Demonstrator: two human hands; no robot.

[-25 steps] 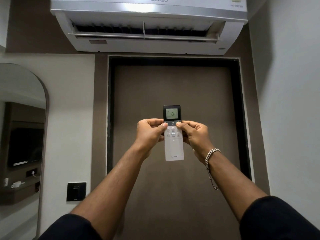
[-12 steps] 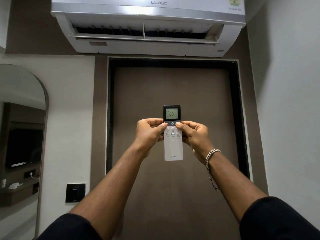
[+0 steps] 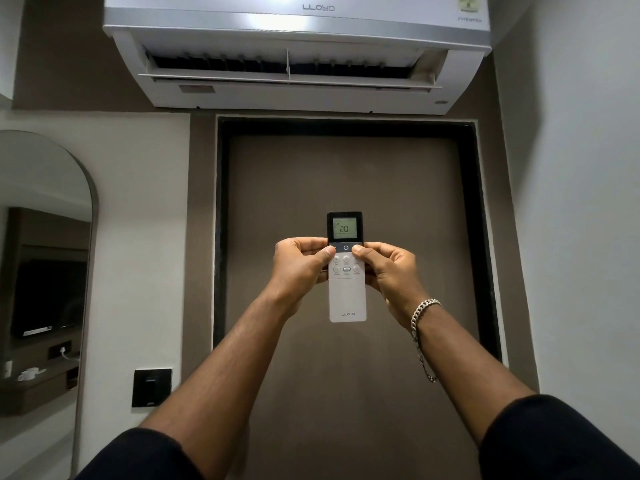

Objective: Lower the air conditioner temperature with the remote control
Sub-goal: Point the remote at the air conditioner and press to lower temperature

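- Two hands hold one remote [image 3: 346,299] upright at arm's length, its top end aimed at the single air conditioner [image 3: 298,60] mounted high above the fingers, probably so the signal reaches the unit.
- The left hand [image 3: 299,268] wraps the remote's left edge, fingers curled shut around it, thumb resting on the dark button strip beside the power key.
- The right hand [image 3: 386,271] mirrors it on the right edge, fingers likewise closed on the casing, thumb tip touching the same strip from the other side; one chain bracelet [image 3: 420,327] hangs at that wrist.
- The two-handed grip appears meant to steady the remote while either thumb presses.
- Just above the thumbs, the one lit screen [image 3: 344,228] reads 20, facing the person so the setting can be checked.
- Below the thumbs sit six small round and oval keys in two rows.
- Behind the fingers stands one brown door [image 3: 346,174]; far left, one arched mirror [image 3: 45,237] and one wall switch [image 3: 151,387].
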